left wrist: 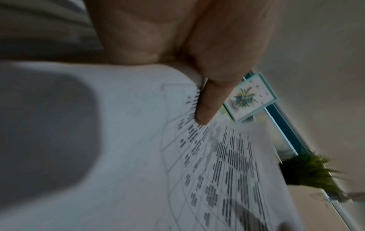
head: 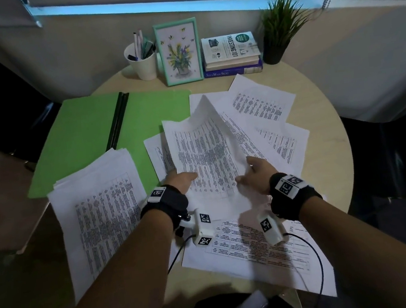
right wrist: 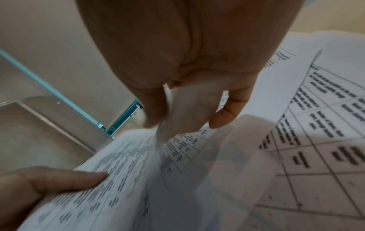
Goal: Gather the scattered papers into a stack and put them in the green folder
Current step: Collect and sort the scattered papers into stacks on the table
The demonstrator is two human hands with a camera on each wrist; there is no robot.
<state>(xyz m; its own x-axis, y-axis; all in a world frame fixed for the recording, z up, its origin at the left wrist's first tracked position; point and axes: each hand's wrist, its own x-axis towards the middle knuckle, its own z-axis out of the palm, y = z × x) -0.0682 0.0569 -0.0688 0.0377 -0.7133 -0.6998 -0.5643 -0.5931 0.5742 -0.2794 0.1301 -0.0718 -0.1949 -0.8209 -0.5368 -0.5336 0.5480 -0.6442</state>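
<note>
My round, pale wooden table (head: pixel 323 139) holds an open green folder (head: pixel 87 137), scattered printed papers (head: pixel 264 102) and a small stack (head: pixel 101 212). Along its far edge: a pen cup (head: pixel 143 64), framed flower picture (head: pixel 179 51), stacked books (head: pixel 232 54), potted plant (head: pixel 276 32).

The open folder (head: pixel 86 132) lies at ten o'clock on the table (head: pixel 331 163), a paper stack (head: pixel 102 217) overlapping its near edge; loose sheets (head: pixel 265 105) spread toward two o'clock.
</note>
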